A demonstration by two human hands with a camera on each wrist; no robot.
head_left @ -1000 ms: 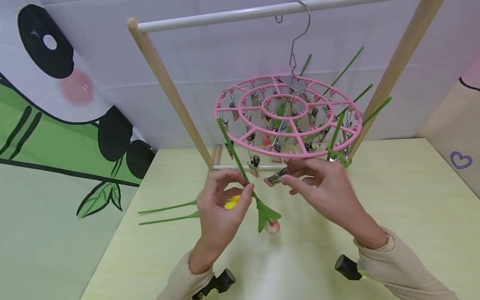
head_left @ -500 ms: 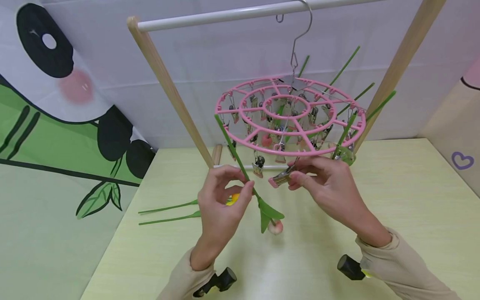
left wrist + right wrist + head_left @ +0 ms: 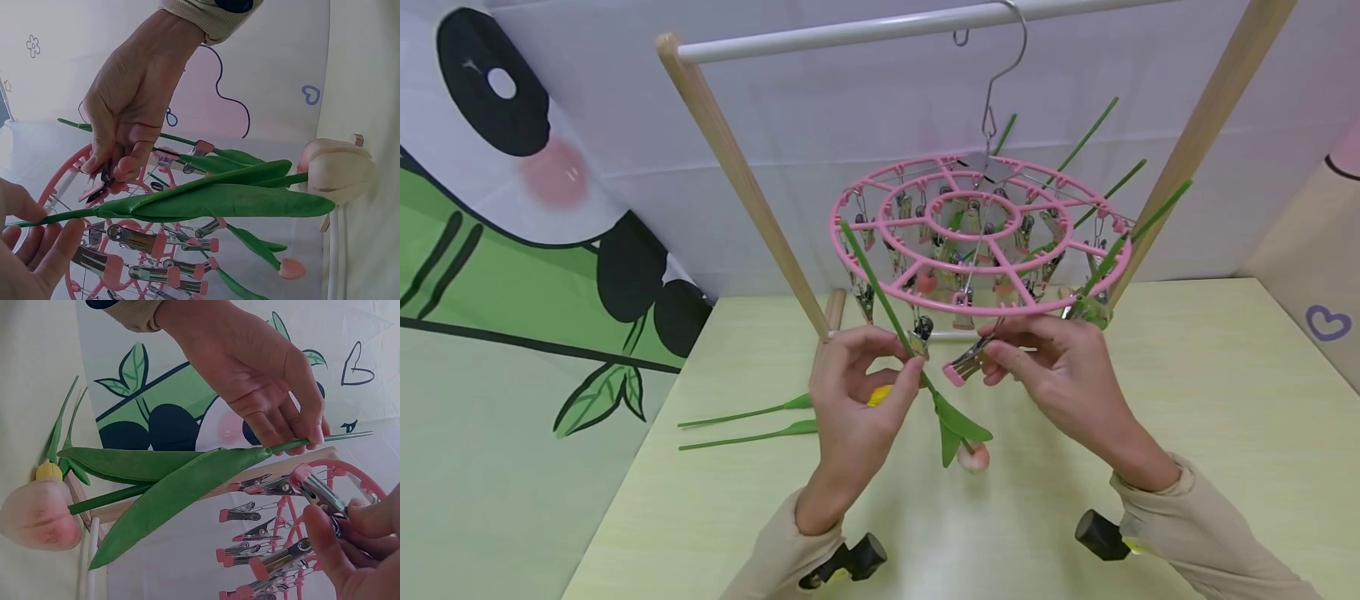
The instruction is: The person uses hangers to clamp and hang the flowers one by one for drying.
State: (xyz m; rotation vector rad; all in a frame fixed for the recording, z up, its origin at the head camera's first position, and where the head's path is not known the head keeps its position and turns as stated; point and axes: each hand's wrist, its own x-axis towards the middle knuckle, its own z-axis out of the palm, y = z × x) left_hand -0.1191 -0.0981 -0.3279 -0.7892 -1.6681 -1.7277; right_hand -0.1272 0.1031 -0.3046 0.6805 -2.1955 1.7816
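My left hand [image 3: 861, 408] pinches the green stem of an artificial tulip [image 3: 973, 458] between thumb and fingers. The pale pink-white bloom points down and right, while the bare stem end rises to the upper left. My right hand [image 3: 1060, 367] holds a metal clip [image 3: 967, 364] with pink tips, hanging under the front of a round pink clip hanger [image 3: 992, 270]. In the right wrist view the thumb and fingers squeeze the handle end of this clip [image 3: 322, 492]. The clip's pink tips face the tulip stem, close to it in the left wrist view.
Two yellow tulips lie on the table, their stems [image 3: 745, 415] to the left. Several tulips hang in the hanger's right and back clips, stems [image 3: 1082, 133] upward. A wooden frame [image 3: 737, 167] with a white rod [image 3: 850, 33] bears the hanger's hook [image 3: 1000, 71].
My left hand has moved right with the tulip, toward the clip. My right hand has drifted slightly right, still holding the clip, and the hanger has swung a little.
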